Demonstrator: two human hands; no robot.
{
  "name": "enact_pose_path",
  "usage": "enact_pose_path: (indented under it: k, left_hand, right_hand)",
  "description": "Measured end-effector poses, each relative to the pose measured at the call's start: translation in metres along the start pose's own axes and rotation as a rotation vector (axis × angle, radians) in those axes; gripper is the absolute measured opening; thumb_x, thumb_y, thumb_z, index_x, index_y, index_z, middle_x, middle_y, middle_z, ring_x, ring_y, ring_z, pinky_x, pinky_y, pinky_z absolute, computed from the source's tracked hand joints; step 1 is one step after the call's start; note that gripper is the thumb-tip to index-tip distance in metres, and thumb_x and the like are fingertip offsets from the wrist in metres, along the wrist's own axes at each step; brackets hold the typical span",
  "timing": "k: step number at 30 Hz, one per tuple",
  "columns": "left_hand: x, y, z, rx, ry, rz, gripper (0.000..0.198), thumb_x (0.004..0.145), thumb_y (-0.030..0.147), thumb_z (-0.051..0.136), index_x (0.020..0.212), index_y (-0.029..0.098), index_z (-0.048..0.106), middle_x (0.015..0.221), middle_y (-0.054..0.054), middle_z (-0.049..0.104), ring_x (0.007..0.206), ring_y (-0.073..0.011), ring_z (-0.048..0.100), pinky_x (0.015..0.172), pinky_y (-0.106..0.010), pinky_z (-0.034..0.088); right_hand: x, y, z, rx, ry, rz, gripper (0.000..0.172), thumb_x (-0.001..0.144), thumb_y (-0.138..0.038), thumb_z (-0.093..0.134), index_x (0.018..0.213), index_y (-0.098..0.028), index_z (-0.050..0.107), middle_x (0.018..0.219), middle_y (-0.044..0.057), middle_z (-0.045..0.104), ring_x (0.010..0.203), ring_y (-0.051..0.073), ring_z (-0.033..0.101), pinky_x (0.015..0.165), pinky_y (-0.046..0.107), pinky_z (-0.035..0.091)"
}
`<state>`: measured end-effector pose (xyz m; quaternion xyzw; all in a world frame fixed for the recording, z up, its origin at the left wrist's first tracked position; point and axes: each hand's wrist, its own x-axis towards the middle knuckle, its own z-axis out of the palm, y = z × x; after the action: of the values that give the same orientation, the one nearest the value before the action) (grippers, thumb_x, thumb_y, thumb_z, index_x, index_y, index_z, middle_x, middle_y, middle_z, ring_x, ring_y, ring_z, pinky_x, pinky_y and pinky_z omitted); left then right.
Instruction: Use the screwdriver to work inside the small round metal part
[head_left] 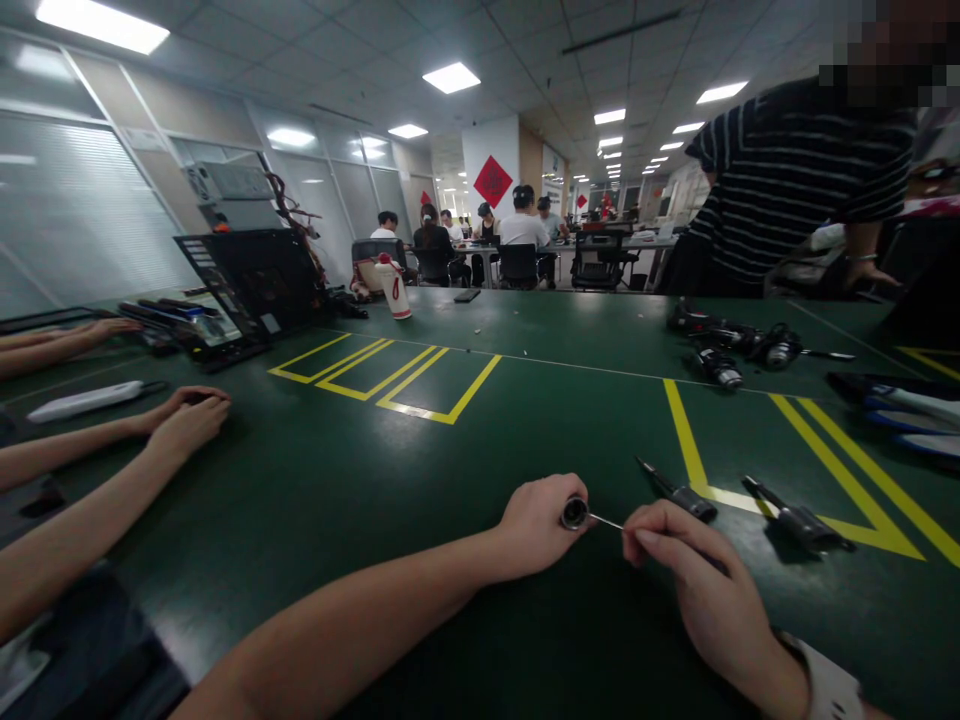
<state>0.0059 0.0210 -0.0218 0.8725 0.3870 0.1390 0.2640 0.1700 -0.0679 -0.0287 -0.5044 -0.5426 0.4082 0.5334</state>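
Both hands: left hand [538, 525] wrapped around a dark cylinder [574, 513], right hand [679, 560] pinching a thin metal rod [606, 522]; near each other, not touching.
Cylinder: in the left fist, ring end showing, 10 o'clock from the right hand.
Rod: aimed at 10 o'clock, meeting the cylinder's edge; cannot tell if inside.
Cup: white cup [397, 292], red top, upright on the desk [420, 465], 11 o'clock, well apart; contents hidden.
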Motion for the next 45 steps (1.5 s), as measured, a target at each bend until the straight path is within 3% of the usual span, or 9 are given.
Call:
enact_pose_path:
  k: [4,10,13,24,35,45]
  left_hand:
    - [0.001,-0.001,0.0,-0.023,-0.001,-0.028,0.017,0.079,0.033,0.058,0.089,0.02,0.056,0.084,0.002,0.059,0.072,-0.0123,0.053,0.059,-0.022,0.036]
    - [0.0,0.0,0.004,0.038,0.016,-0.006,0.013,0.081,0.029,0.056,0.09,0.021,0.056,0.085,0.002,0.06,0.073,-0.0128,0.054,0.06,-0.023,0.037]
    - [-0.001,0.001,0.005,0.072,0.013,0.009,0.012,0.082,0.029,0.054,0.091,0.021,0.056,0.084,0.001,0.06,0.074,-0.0134,0.055,0.062,-0.024,0.038]
    - [-0.001,-0.002,-0.001,-0.061,0.005,-0.034,0.017,0.078,0.031,0.06,0.09,0.02,0.055,0.086,0.003,0.059,0.074,-0.0117,0.053,0.061,-0.022,0.038]
    - [-0.001,-0.001,0.005,0.048,0.025,0.019,0.014,0.081,0.032,0.056,0.09,0.021,0.056,0.082,0.002,0.059,0.072,-0.0131,0.053,0.058,-0.023,0.036]
    - [0.0,-0.002,-0.001,-0.077,-0.007,-0.045,0.02,0.079,0.037,0.057,0.09,0.019,0.056,0.084,0.002,0.058,0.073,-0.0119,0.053,0.06,-0.022,0.038]
  right_hand:
    - [-0.003,0.004,0.002,0.017,0.003,0.011,0.019,0.086,-0.028,0.047,0.072,-0.021,0.059,0.071,0.001,0.057,0.069,0.018,0.053,0.063,0.031,0.042]
    - [-0.017,-0.007,0.008,-0.34,-0.044,-0.198,0.019,0.089,-0.029,0.044,0.077,-0.021,0.056,0.075,0.003,0.057,0.07,0.019,0.054,0.062,0.031,0.041]
    - [-0.02,-0.011,0.008,-0.404,-0.086,-0.245,0.019,0.089,-0.027,0.044,0.076,-0.021,0.056,0.074,0.003,0.056,0.067,0.019,0.053,0.06,0.031,0.041]
    - [0.0,0.006,-0.001,0.059,0.015,0.014,0.02,0.084,-0.027,0.049,0.069,-0.021,0.06,0.07,0.002,0.058,0.068,0.018,0.053,0.062,0.031,0.042]
    - [-0.016,-0.012,0.006,-0.343,-0.051,-0.175,0.021,0.087,-0.031,0.046,0.073,-0.021,0.058,0.072,0.003,0.059,0.067,0.019,0.056,0.06,0.03,0.041]
    - [0.0,0.006,0.0,0.122,0.04,0.049,0.017,0.082,-0.024,0.05,0.07,-0.019,0.062,0.07,0.002,0.059,0.068,0.018,0.054,0.062,0.03,0.043]
